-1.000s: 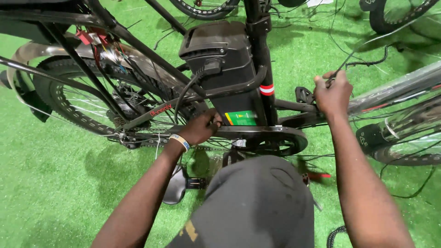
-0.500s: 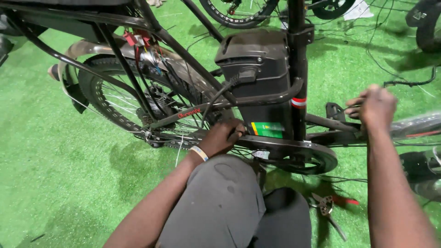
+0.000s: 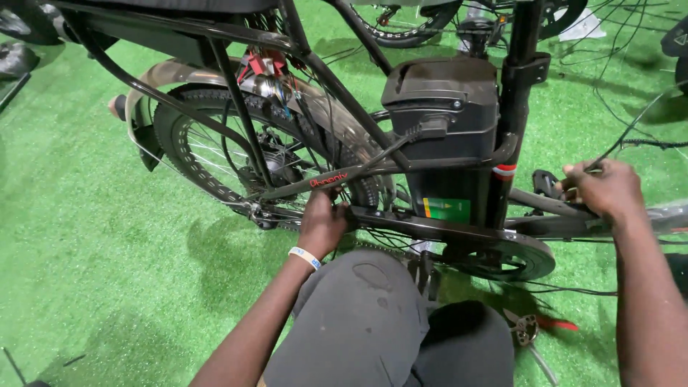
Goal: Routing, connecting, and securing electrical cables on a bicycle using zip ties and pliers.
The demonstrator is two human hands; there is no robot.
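A black electric bicycle stands in front of me, its frame (image 3: pixel 322 179) crossing the view. My left hand (image 3: pixel 324 221), with a white wristband, is closed on the black chain guard bar (image 3: pixel 430 228) just behind the rear wheel (image 3: pixel 215 158). My right hand (image 3: pixel 600 188) grips a thin black cable (image 3: pixel 631 132) next to a black pedal (image 3: pixel 546 183) at the right. A black battery box (image 3: pixel 444 122) sits between the hands, above the round chainring cover (image 3: pixel 512 256).
Green artificial turf (image 3: pixel 86 272) covers the floor. My grey-trousered knee (image 3: pixel 365 315) fills the lower middle. Pliers with red handles (image 3: pixel 534 328) lie on the turf by my right leg. Another bicycle wheel (image 3: pixel 408 29) and loose cables (image 3: pixel 616 64) lie behind.
The view has shifted left and closer to the bicycle. My left hand has slid back along the chain guard towards the rear wheel. My right hand stays by the pedal on the cable.
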